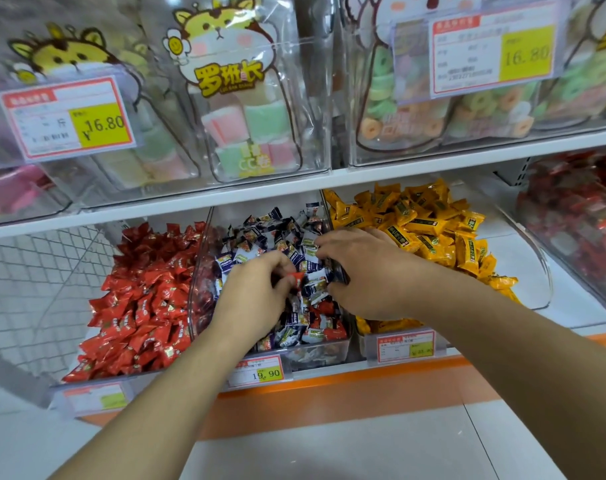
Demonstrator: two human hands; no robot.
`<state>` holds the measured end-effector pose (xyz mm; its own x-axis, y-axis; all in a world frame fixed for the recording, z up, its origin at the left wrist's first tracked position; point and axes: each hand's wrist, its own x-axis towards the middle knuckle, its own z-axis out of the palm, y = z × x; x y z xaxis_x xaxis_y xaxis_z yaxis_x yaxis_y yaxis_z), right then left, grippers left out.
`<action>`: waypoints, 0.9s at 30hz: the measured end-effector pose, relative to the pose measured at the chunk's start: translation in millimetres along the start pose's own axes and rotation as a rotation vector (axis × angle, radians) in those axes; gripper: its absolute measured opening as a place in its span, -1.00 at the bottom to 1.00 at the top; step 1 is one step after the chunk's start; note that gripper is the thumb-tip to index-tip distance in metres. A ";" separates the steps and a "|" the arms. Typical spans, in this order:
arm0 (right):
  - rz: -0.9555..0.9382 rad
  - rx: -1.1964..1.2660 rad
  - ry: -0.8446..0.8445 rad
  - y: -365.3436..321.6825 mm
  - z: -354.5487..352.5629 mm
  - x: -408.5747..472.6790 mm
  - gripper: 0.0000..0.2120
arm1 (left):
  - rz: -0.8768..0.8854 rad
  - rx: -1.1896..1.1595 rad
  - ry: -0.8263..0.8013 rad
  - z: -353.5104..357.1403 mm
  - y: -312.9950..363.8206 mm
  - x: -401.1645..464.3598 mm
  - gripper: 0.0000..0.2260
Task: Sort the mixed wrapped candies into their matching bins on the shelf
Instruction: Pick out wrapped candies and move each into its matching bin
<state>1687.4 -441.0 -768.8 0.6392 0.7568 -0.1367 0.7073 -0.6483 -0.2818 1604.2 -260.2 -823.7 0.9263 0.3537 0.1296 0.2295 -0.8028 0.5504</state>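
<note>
Three clear bins stand on the lower shelf. The left bin (87, 393) holds red candies (145, 299), the middle bin (329, 355) holds dark blue and white candies (277, 233) mixed with a few red ones, and the right bin (540, 271) holds yellow candies (426, 223). Both hands are inside the middle bin. My left hand (253, 296) pinches a red candy (296, 277) at its fingertips. My right hand (360, 268) has its fingers curled down into the blue candies at the bin's right side; what they hold is hidden.
The upper shelf (329, 178) carries clear bins of pastel marshmallow and ring sweets with price tags. A bin of red wrapped sweets (578, 223) stands at far right. Wire mesh (35, 289) lies left of the red bin. An orange shelf edge (346, 382) runs below.
</note>
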 end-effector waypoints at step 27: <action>0.030 0.005 -0.027 -5.7 -4.8 -0.2 -0.35 | 0.120 0.014 -0.359 -16.2 26.7 -27.6 -0.85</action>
<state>1684.7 -437.8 -762.7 0.6518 0.7389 -0.1711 0.6861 -0.6706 -0.2822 1579.9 -283.7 -799.2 0.9920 0.0684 -0.1063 0.1152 -0.8358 0.5368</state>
